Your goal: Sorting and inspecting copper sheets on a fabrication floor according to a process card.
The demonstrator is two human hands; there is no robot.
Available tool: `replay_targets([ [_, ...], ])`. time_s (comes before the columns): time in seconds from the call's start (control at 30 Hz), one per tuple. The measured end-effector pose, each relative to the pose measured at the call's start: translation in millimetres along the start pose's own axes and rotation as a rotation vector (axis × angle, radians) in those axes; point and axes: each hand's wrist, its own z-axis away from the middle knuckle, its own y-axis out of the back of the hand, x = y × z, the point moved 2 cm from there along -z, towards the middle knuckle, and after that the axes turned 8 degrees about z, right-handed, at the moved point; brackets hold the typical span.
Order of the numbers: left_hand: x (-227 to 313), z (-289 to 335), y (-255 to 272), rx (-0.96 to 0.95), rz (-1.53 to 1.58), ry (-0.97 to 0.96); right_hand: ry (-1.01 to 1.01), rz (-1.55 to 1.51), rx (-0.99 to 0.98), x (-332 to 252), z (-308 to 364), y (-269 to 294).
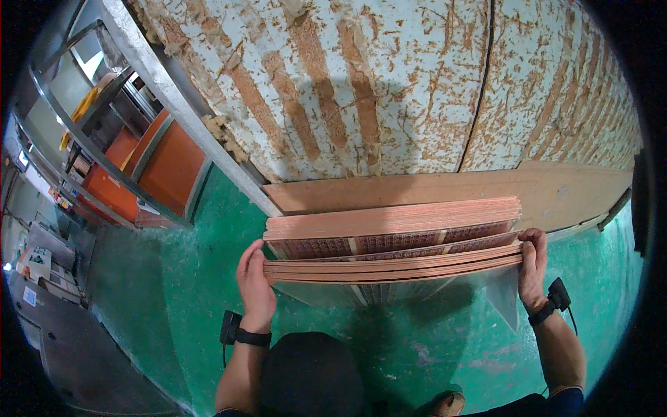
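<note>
Several large thin panels with copper-coloured edges, looking like circuit board panels [396, 268], stand on edge between my hands. My left hand [256, 285] is closed on their left end, with the thumb on the near side. At the right end my right hand [533, 264] is closed round the upper corner, fingers curled over it. Just behind, a thicker stack of the same panels [389, 219] leans back toward the wall. A gap between the two groups shows dark patterned faces. A pale thin sheet [503, 299] hangs below the right end.
A brown board [570, 191] lines the foot of a worn, scraped white wall panel [417, 90]. At the left stand a metal post [187, 104] and a metal-framed rack with orange panels [177, 167]. The floor [208, 271] is green. My shoe [448, 403] shows below.
</note>
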Motion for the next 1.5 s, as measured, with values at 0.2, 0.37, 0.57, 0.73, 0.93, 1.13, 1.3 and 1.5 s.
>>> replay_targets([
  [0.2, -2.5, -2.3, 10.6, -0.010, -0.102, 0.015, -0.084, 0.020, -0.091, 0.5, -3.2, 0.0],
  [0.37, -1.1, -1.2, 6.8, 0.010, -0.038, 0.033, -0.084, 0.049, -0.108, -2.9, -3.0, 1.4],
  [0.57, 1.4, -2.8, 4.3, -0.032, 0.015, 0.023, -0.067, 0.048, -0.084, -4.9, -1.0, 2.5],
  [0.73, -12.9, -11.6, 9.9, -0.104, -0.067, -0.005, -0.085, 0.019, -0.106, -1.2, -2.9, 7.9],
  [0.93, -12.6, -8.7, 21.1, -0.085, 0.021, -0.047, -0.024, -0.023, -0.155, -22.0, -8.3, -2.4],
  [1.13, -6.2, -3.7, 4.2, -0.004, 0.046, 0.061, -0.028, -0.004, -0.132, -14.0, -5.5, 5.8],
  [1.3, -8.0, -7.2, 7.7, -0.051, 0.027, 0.004, -0.069, -0.019, -0.131, -16.1, -5.9, 3.1],
  [1.5, -15.3, -13.5, 17.3, -0.071, -0.029, -0.065, 0.051, 0.052, -0.063, -11.1, -7.6, 3.0],
])
